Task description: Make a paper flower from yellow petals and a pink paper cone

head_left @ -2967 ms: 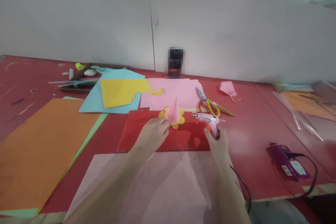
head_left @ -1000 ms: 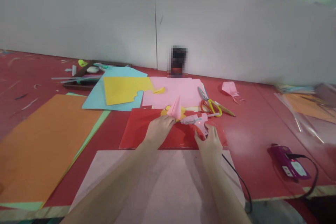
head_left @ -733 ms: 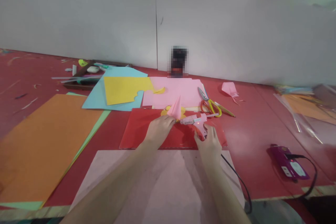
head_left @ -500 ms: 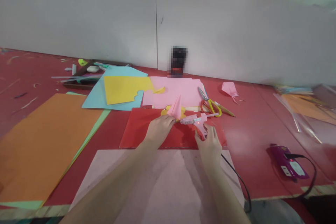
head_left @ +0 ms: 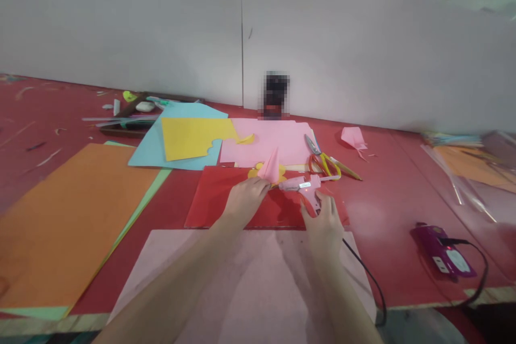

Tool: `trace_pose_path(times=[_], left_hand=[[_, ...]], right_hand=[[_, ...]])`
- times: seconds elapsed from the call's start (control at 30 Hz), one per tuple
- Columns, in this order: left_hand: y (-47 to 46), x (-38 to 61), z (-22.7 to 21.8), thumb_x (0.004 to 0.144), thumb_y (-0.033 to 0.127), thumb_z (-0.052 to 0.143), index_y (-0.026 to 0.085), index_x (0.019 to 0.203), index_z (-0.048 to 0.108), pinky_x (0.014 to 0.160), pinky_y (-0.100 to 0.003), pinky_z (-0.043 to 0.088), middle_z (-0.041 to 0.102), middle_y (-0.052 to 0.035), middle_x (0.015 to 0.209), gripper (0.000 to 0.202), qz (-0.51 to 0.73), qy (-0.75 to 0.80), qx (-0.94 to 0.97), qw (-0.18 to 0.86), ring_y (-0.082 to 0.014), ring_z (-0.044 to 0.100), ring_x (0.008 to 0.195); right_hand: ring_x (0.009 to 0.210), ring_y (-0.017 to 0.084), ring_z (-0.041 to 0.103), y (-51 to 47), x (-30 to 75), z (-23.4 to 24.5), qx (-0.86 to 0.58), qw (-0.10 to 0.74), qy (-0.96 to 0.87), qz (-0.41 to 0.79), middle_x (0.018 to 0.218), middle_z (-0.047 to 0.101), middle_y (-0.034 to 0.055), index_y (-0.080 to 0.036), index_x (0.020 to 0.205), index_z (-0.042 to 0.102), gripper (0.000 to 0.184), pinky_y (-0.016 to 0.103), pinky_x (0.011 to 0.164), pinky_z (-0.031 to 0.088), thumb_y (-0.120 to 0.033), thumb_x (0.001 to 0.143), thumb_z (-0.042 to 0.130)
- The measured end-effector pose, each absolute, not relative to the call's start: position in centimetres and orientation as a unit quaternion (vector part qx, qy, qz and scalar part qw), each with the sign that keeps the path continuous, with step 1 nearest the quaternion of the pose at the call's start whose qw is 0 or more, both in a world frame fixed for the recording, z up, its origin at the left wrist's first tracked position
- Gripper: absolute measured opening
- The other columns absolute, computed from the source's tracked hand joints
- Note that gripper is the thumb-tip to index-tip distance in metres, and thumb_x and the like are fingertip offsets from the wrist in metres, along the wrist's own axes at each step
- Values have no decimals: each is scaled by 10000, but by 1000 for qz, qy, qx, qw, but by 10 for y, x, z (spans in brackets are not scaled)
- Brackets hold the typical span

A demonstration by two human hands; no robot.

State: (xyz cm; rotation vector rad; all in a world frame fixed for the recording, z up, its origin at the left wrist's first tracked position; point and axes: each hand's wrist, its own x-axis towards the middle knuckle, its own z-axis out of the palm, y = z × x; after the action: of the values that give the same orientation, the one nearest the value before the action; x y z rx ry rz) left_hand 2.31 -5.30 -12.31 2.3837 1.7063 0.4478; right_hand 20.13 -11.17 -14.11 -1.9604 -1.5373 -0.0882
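Observation:
My right hand [head_left: 325, 223] is wrapped round the handle of a pink hot glue gun [head_left: 308, 189], its nozzle pointing left. The nozzle tip is close to the base of a pink folded paper cone [head_left: 270, 167]; whether they touch I cannot tell. My left hand [head_left: 249, 195] has its fingers closed at the lower edge of that cone, and the fingertips are partly hidden. Behind the cone shows a yellow scalloped paper flower [head_left: 253, 172]. All of this is above a red sheet [head_left: 217, 199] lying on the table.
Scissors [head_left: 322, 158] lie beyond the glue gun, near pink paper [head_left: 278, 137]. Yellow paper [head_left: 185, 140] rests on blue paper [head_left: 141, 156]. Orange paper [head_left: 80, 215] covers the left. A black cord runs from the right hand; a purple power socket [head_left: 443, 252] sits at right. A pink paper scrap [head_left: 353, 137] lies farther back.
The hands, paper cone and glue gun keep nearly the same place. The glue gun is turned very slightly, and the whole view has shifted a little.

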Motion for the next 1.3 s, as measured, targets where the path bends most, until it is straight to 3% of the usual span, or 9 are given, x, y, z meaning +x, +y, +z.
trace_pose_path(times=[0.57,0.93,1.17,1.3], left_hand=[[-53,23,-125,883,255,379,222,843,632,544,-224,351,668,-10,871,259,160,573,798,96,-140,593,753],[-53,23,-124,887,255,374,223,850,631,550,-226,354,670,-8,884,262,159,571,800,97,-143,598,766],[-54,22,-123,887,278,365,219,836,619,526,-233,349,667,-10,824,266,167,583,788,103,-147,594,723],[-54,22,-122,887,274,355,215,820,602,524,-230,351,650,-10,790,262,177,584,784,117,-147,589,716]], right_hand=[[830,217,590,-110,205,-140,-766,327,-553,-7,1010,610,79,-204,1038,504,373,274,573,401,-443,752,524],[885,211,557,-111,206,-142,-745,318,-586,-27,1024,601,76,-203,1072,503,309,287,661,413,-347,798,504],[755,201,548,-100,242,-154,-772,377,-496,128,897,608,67,-165,1037,545,482,308,685,428,-458,657,593],[737,213,526,-99,279,-164,-823,376,-419,72,863,588,76,-132,1069,555,548,339,696,415,-475,644,587]])
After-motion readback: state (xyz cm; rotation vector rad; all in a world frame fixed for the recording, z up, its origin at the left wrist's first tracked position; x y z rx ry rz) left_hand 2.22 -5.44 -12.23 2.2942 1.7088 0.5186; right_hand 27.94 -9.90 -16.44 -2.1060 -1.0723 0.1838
